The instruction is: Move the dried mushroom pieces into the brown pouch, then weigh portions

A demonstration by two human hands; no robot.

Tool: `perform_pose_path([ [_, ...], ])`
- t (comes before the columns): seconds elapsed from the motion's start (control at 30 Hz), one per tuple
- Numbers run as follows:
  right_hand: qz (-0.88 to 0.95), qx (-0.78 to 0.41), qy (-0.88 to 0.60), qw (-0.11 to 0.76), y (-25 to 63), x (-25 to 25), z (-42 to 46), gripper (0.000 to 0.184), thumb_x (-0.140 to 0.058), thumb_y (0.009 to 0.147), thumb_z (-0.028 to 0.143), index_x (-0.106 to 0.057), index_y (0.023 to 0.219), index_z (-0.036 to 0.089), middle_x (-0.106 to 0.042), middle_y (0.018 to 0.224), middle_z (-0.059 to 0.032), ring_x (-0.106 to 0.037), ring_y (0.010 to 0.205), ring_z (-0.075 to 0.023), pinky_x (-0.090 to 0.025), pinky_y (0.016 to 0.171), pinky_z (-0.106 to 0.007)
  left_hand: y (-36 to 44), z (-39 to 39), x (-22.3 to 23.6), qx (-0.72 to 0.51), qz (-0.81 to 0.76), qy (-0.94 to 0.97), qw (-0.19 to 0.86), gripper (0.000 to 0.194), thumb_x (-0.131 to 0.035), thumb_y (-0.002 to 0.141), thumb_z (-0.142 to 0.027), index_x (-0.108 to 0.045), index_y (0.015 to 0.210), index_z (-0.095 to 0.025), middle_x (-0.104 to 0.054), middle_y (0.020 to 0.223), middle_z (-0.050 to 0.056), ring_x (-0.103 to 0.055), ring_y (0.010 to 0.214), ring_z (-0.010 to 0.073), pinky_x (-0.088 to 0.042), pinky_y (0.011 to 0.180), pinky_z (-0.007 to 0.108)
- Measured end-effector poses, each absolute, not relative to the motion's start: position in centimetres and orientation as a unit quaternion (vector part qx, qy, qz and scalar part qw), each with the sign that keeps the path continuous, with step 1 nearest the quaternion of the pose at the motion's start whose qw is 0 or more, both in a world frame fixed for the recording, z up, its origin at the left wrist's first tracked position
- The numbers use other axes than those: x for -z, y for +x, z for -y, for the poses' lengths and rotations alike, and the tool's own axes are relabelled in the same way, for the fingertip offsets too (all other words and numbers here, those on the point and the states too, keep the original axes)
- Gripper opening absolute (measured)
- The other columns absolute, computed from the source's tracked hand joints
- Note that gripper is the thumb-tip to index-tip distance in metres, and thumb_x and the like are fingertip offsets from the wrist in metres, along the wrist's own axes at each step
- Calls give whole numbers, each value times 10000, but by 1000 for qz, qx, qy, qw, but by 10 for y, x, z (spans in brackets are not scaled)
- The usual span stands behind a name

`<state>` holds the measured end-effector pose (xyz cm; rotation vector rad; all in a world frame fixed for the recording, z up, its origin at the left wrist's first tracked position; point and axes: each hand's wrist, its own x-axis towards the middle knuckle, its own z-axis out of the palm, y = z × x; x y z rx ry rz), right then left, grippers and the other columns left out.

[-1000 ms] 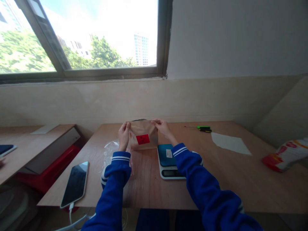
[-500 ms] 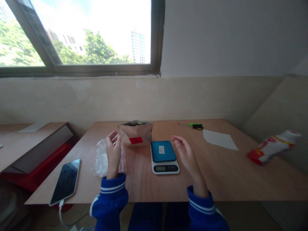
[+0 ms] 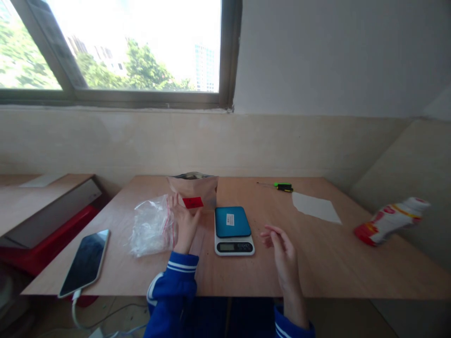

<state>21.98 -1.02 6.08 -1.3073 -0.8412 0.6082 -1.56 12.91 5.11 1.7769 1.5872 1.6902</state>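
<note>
My left hand (image 3: 184, 220) is open, thumb and fingers spread, in front of the lower left of a brown stand-up pouch (image 3: 209, 191). Whether its fingertips touch the pouch I cannot tell. The pouch has a red label and its top gapes, with something dark inside. A digital scale (image 3: 232, 225) with a blue platform and white base sits between my hands, nothing on its platform. To its right my right hand (image 3: 282, 251) hovers with loosely curled fingers, holding nothing. Clear zip bags (image 3: 150, 230) lie left of my left hand.
A phone (image 3: 86, 263) with a white cable lies at the table's front left. Two screwdrivers (image 3: 283, 187) and a sheet of white paper (image 3: 315, 207) lie at the back right. A red and white bottle (image 3: 391, 220) stands tilted in view at the far right.
My left hand has moved right and forward to the pouch, spreading its fingers. My right hand has dropped lower, nearer the table's front edge. The view has shifted slightly.
</note>
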Motion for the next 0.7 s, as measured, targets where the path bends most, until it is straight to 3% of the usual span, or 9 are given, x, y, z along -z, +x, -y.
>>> perform_pose_path([
  [0.07,369,-266,-588,669,226,-58,13,330,-606,797,513,-683,921,217,-701,789,-69,-613,676,-207,-509,653,-355,-16,-145,-48,-566,-559,599,89,1066,-786,622,-322,-176,1462,-78,-168,1520,267,-50,1462,385,-92,1180,556],
  [0.13,363,-264,-593,669,232,-54,14,339,-610,793,518,-682,929,216,-702,788,-66,-607,668,-202,-503,648,-350,-17,-157,-44,-561,-551,610,98,1135,-801,599,-310,-127,1474,-51,-124,1533,289,-58,1463,384,-103,1187,524],
  [0.23,353,-256,-598,673,238,-51,14,352,-612,790,521,-680,943,211,-702,798,-62,-597,668,-193,-493,652,-340,-17,-165,-40,-578,-540,602,106,1095,-761,655,-299,-88,1489,-71,-106,1552,277,-90,1468,358,-142,1186,498],
  [0.37,345,-260,-600,673,239,-50,14,351,-613,791,515,-673,953,209,-692,802,-57,-591,678,-193,-489,664,-341,-12,-171,-38,-569,-565,592,82,1054,-739,688,-336,-101,1489,-87,-97,1565,283,-62,1468,382,-127,1166,567],
  [0.7,341,-268,-601,671,242,-49,12,375,-625,773,524,-670,951,197,-691,787,-53,-591,684,-182,-483,662,-320,-15,-166,-36,-530,-587,608,71,954,-665,731,-321,-146,1455,20,-209,1490,323,-136,1442,413,-174,1148,575],
])
